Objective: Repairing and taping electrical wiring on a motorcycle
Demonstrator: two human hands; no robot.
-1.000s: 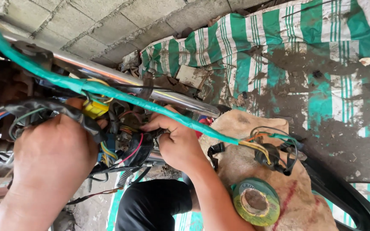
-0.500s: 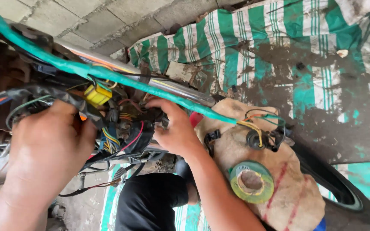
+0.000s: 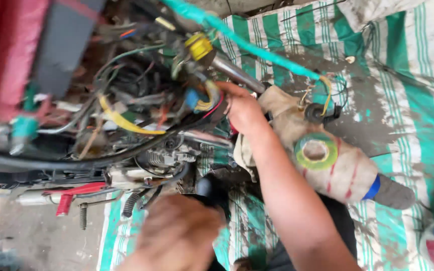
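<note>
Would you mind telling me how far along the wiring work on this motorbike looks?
Done: one cable is already wrapped in green tape. In hand: the right hand reaches into the wire bundle by the blue and yellow connectors; the left hand is blurred and low, apart from the wires. Left: most wires hang loose and bare, and the tape roll lies unused on a cloth.
</note>
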